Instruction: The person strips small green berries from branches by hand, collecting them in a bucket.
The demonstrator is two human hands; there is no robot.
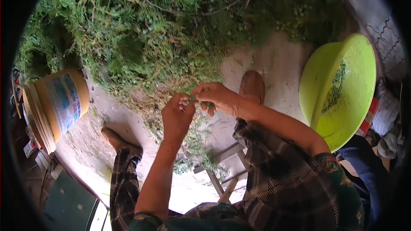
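Observation:
My left hand [177, 113] and my right hand [217, 97] meet in front of me, fingertips almost touching. Between them is a small green sprig [192, 99], pinched by the fingers of both hands. More green shows under my curled right fingers, partly hidden. Just beyond the hands spreads a large heap of cut green conifer branches [158, 38], with feathery foliage and some bare twigs. Its near edge thins into loose, browner clippings on the floor.
A lime-green basin [310, 85] stands tilted at the right, with small green bits [336, 87] inside. An orange bucket [83, 92] with a label lies tipped at the left. Wooden slats [216, 182] show below my hands. My shoes [251, 84] rest on the dusty floor [280, 60].

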